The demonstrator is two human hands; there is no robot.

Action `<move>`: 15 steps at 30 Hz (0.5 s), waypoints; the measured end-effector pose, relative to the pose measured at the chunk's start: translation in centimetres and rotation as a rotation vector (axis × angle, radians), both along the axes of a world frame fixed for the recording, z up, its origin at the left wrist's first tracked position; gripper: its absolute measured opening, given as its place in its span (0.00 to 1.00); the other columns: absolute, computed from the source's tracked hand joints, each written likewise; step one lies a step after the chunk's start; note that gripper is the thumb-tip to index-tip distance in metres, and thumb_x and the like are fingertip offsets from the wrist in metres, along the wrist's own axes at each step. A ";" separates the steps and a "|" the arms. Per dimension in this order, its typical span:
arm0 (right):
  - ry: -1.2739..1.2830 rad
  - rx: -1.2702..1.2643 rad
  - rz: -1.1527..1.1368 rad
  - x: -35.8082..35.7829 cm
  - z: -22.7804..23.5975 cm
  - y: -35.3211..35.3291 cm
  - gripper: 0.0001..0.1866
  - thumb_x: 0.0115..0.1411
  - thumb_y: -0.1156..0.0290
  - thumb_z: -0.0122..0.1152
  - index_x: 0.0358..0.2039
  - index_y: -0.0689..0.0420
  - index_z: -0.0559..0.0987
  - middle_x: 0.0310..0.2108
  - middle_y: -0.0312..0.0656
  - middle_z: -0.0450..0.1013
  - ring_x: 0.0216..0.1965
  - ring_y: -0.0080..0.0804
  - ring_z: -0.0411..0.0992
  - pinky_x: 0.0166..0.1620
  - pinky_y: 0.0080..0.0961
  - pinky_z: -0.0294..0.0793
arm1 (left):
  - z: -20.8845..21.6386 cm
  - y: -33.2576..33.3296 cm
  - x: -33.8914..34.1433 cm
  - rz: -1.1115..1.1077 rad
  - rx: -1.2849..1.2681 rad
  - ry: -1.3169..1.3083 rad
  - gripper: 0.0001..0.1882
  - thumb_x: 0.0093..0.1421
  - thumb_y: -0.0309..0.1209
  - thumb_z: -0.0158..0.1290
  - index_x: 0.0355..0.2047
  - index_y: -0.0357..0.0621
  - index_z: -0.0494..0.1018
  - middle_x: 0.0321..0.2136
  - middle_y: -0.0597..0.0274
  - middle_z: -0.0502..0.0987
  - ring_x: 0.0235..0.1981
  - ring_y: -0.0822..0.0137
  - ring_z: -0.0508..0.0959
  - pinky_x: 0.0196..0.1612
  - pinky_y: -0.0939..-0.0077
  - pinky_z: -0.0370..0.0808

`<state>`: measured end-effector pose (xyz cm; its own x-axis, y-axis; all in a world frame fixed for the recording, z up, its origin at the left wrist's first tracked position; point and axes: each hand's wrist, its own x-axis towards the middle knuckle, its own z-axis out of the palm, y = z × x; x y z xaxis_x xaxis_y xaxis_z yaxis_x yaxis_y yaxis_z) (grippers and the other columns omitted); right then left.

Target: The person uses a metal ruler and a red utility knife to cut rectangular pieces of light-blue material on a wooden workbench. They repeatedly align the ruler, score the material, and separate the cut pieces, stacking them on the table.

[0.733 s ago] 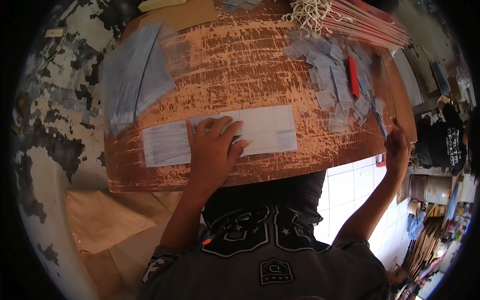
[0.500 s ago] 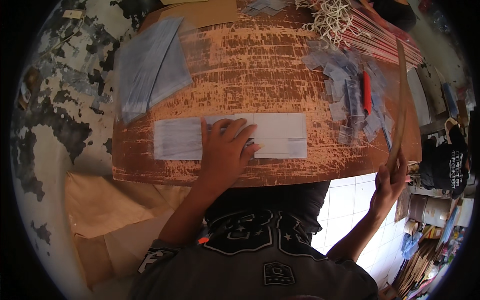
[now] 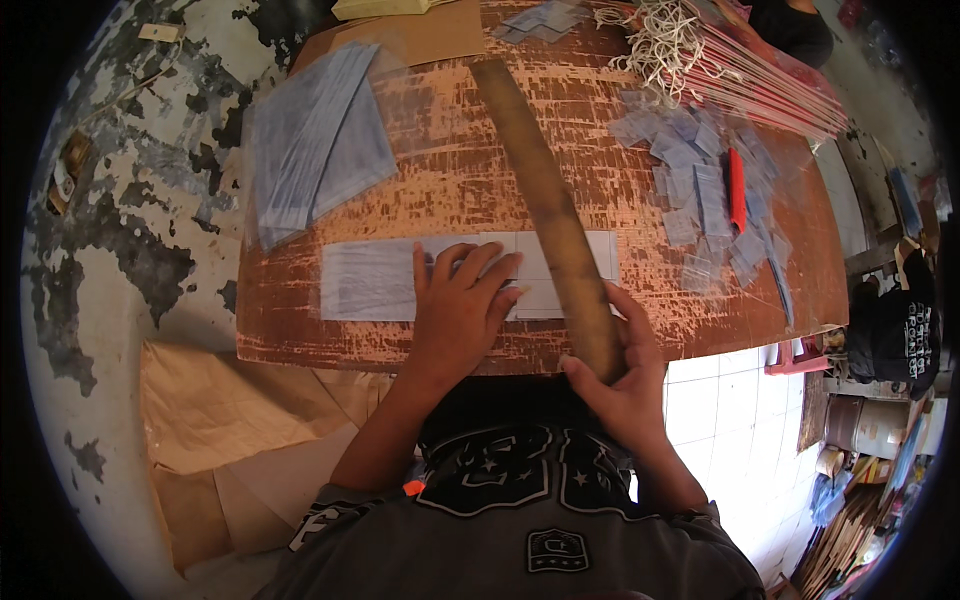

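Near the table's front edge lies a stack of clear plastic sleeves [image 3: 368, 282], with white card [image 3: 530, 265] over its right part. My left hand [image 3: 450, 310] presses down where plastic and card meet, fingers spread, gripping nothing. A long flat wooden strip [image 3: 540, 190], like a ruler, slants across the card, its far end toward the middle of the table. My right hand [image 3: 632, 375] is closed on the strip's near end, thumb on one side and fingers on the other. Part of the card is hidden under the strip.
Large plastic sheets [image 3: 325, 140] lie at the table's left. Many small plastic pieces [image 3: 690, 170] spread on the right, with a red cutter-like tool [image 3: 736, 190] on them. Red-and-white sticks with white cords [image 3: 740, 70] fill the far right corner. Cardboard [image 3: 420, 35] lies at the back.
My right hand has brought the wooden strip from the table's right edge leftward, and it now lies across the white card. My left hand stays pressed on the plastic.
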<state>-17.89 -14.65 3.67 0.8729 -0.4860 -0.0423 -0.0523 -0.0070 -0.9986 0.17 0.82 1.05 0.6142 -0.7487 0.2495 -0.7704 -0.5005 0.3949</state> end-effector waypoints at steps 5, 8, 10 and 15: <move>-0.001 -0.086 -0.052 1.8 -2.1 2.0 0.46 0.63 0.73 0.73 0.76 0.63 0.59 0.62 0.55 0.74 0.60 0.39 0.77 0.61 0.35 0.78 | -0.1 -0.1 0.2 0.011 -0.047 0.019 0.27 0.77 0.48 0.51 0.71 0.54 0.71 0.60 0.61 0.79 0.63 0.54 0.73 0.76 0.22 0.42; 0.007 -0.109 -0.065 2.1 -2.9 2.9 0.46 0.64 0.72 0.73 0.77 0.64 0.57 0.60 0.56 0.76 0.57 0.39 0.79 0.58 0.34 0.79 | -0.5 0.1 0.5 0.014 -0.080 0.062 0.29 0.78 0.48 0.49 0.75 0.54 0.67 0.59 0.60 0.80 0.62 0.54 0.74 0.77 0.23 0.41; -0.008 -0.052 -0.058 2.3 -2.9 3.4 0.46 0.65 0.71 0.73 0.77 0.64 0.57 0.58 0.55 0.77 0.56 0.38 0.79 0.58 0.34 0.79 | -0.3 0.1 0.5 0.018 -0.091 0.066 0.31 0.78 0.48 0.48 0.76 0.53 0.65 0.58 0.60 0.80 0.63 0.54 0.74 0.77 0.24 0.40; 0.030 -0.045 0.008 2.0 -2.7 3.5 0.44 0.68 0.72 0.70 0.78 0.62 0.56 0.49 0.49 0.78 0.50 0.33 0.79 0.52 0.31 0.79 | -0.2 0.1 0.7 0.009 -0.097 0.089 0.32 0.79 0.50 0.47 0.77 0.54 0.64 0.55 0.58 0.81 0.63 0.55 0.74 0.78 0.25 0.39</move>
<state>-15.86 -11.16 0.95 0.8754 -0.4812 -0.0466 -0.0818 -0.0524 -0.9953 0.84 0.93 0.89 0.6436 -0.7183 0.2644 -0.7258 -0.4631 0.5086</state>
